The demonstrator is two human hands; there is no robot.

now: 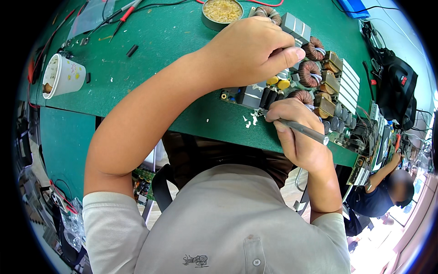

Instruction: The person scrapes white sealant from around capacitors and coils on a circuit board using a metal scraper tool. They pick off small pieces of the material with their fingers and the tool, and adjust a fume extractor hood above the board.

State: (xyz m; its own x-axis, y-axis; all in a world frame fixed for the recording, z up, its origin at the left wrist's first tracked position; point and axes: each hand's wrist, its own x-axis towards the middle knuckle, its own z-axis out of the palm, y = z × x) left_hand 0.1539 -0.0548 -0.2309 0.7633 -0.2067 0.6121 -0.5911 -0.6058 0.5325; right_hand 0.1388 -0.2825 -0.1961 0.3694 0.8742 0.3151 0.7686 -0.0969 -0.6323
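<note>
A circuit board (255,98) crowded with copper-wound coils (310,74), transformers (329,82) and capacitors lies on the green bench top. My left hand (258,51) reaches across its left part, fingers curled down and thumb pointing right. What those fingers grip is hidden. In my right hand (299,128), at the board's near edge, is a slim grey metal rod-shaped tool (305,130). Its round butt end points right; the working tip, toward black cylindrical parts (270,97), is mostly covered by my fingers. White crumbs (250,120) lie on the bench beside that tip.
Beyond my left hand stands a round tin of yellowish paste (222,11). A white paper cup (64,75) is at far left, near red and black test probes (125,18). A black bag (397,82) and cables lie right. Another person (383,194) works at far right.
</note>
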